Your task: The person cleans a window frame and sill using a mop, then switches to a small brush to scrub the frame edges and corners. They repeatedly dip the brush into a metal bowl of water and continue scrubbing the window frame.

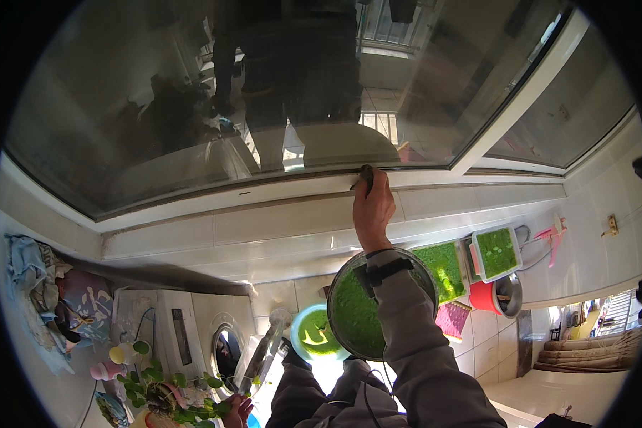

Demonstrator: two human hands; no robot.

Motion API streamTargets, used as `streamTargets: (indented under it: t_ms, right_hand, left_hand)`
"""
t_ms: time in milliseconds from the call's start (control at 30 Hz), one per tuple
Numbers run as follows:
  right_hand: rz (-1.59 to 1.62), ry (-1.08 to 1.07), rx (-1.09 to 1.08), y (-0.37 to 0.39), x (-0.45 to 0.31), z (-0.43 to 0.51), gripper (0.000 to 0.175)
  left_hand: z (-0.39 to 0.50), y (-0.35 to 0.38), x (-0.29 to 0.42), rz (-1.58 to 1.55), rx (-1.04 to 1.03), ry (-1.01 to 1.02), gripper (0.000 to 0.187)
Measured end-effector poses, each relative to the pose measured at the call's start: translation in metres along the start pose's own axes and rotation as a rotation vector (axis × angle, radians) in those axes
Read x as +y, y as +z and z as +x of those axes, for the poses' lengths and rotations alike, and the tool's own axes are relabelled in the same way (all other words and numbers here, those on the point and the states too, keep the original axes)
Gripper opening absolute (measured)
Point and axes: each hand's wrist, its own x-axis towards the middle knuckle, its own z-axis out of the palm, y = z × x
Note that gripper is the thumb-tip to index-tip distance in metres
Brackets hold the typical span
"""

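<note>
At the lower edge of the large window pane [299,107], my right hand [374,206] is closed on a dark cloth [368,175] and presses it against the white window frame [299,185]. My sleeved right forearm reaches over a large round container of green floating plants [356,315]. My left hand [239,409] is low in the view, beside a leafy potted plant [160,393]; its fingers are partly hidden, and whether it holds anything is unclear.
A front-loading washing machine [203,315] stands at lower left, near piled cloths [32,278]. Between my legs and the wall are a light-blue basin [299,331], plant-filled tubs [495,251] and a red bucket [484,298]. A pink spray nozzle [553,235] hangs at right.
</note>
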Motion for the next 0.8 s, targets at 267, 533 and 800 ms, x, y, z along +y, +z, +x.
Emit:
streamTargets:
  t_ms: [267,533,800]
  right_hand:
    - [0.057,0.255,0.155,-0.085,0.082,0.070,0.023]
    - [-0.006,0.040,0.004,-0.056,0.077,0.045,0.017]
    - [0.023,0.096,0.146,-0.047,0.057,0.049,0.013]
  left_hand:
    - [0.011,0.004,0.009,0.025,-0.074,-0.012,0.019]
    - [0.001,0.047,0.017,0.105,-0.061,-0.040,0.013]
    - [0.003,0.053,0.013,0.062,-0.024,-0.062,0.013]
